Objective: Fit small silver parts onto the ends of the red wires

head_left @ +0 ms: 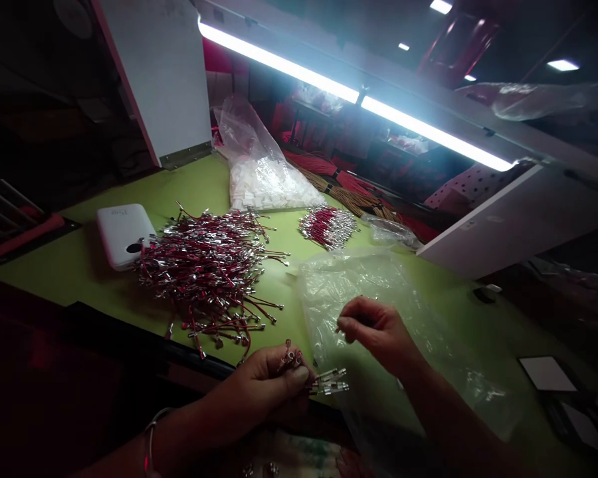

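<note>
Several short red wires with metal terminals sat pinched in the left hand, light and springy, best held at their bunched middle. The right hand hovered curled over a clear plastic bag, its grip unclear; a larger tangled pile lay left of center.

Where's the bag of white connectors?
In the head view, the bag of white connectors lies on the green bench, behind the red wire pile, left of the smaller bundle.
</note>
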### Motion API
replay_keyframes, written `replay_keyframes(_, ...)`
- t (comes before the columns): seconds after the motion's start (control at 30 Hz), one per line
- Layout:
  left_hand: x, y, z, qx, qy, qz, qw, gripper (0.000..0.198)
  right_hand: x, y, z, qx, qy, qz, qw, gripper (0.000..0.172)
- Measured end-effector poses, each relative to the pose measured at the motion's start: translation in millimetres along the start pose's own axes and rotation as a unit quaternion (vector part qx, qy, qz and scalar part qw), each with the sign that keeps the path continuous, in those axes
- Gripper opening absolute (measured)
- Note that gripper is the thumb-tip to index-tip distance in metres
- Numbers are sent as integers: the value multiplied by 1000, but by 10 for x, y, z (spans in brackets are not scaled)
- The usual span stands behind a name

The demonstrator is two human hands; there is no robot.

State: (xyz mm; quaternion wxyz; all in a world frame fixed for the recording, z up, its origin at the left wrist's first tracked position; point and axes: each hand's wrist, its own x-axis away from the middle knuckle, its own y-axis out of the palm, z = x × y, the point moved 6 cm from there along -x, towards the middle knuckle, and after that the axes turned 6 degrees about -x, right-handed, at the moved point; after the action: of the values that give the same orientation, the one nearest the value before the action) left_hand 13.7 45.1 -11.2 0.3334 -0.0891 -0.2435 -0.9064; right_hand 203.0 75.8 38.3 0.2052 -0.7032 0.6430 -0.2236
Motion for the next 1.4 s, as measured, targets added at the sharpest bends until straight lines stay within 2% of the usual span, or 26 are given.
replay_keyframes(0.03, -1, 9, 7, -9, -4, 3, 1000, 41, 42, 110, -76, -138, 16, -25, 990, 20)
replay_keyframes(0.1, -2, 30, 22, -16, -6, 2, 1000, 43, 103, 305, -222, -304, 47, -49, 950, 20)
replay_keyframes(0.13, -1, 39, 30, -12, -4, -2, 1000, 44, 120, 383, -282, -343, 56, -54, 936, 20)
replay_keyframes(0.2, 4, 51, 43, 0, 2, -10, 1000, 44, 133, 479, -362, -363, 61, -55, 928, 19)
replay_keyframes(0.33, 21, 42, 45, 3, 11, -10, 1000, 43, 140, 474, -402, -287, 31, -37, 957, 11)
replay_keyframes(0.47, 21, 82, -7, 31, 2, -21, 999, 42, 207, 413, -492, -134, -63, -31, 988, 9)
replay_keyframes(0.57, 11, 123, -35, 29, 18, -19, 999, 43, 298, 443, -606, -34, -143, -38, 988, 12)
replay_keyframes(0.63, 9, 148, -43, 15, 34, -18, 999, 45, 348, 494, -643, 0, -163, -49, 985, 15)
replay_keyframes(0.77, 11, 140, -59, 13, 25, -14, 1000, 46, 352, 501, -585, -12, -134, -47, 990, 13)
replay_keyframes(0.87, 9, 45, -40, -16, 9, 17, 1000, 47, 237, 410, -418, -53, -79, -92, 991, 8)
replay_keyframes(0.93, 2, -16, -3, -34, 14, 28, 999, 46, 109, 254, -258, 50, -56, -94, 993, 13)
replay_keyframes(0.97, -4, -37, 16, -40, 18, 28, 999, 46, 33, 125, -178, 146, -53, -57, 986, 15)
replay_keyframes(1.0, -10, -53, 31, -45, 22, 27, 998, 47, -42, -17, -98, 263, -42, -7, 964, 15)
replay_keyframes(1.03, -17, -66, 40, -51, 24, 27, 998, 47, -109, -125, -19, 314, -30, 19, 949, 15)
replay_keyframes(1.1, -29, -72, 40, -63, 23, 22, 998, 47, -225, -240, 121, 371, -17, 28, 928, 17)
replay_keyframes(1.23, -34, -45, 5, -63, 19, 0, 998, 46, -356, -220, 271, 382, -26, -10, 924, 22)
replay_keyframes(1.4, -8, -45, -34, -34, 12, 21, 999, 44, -314, -163, 233, 310, -42, 1, 950, 18)
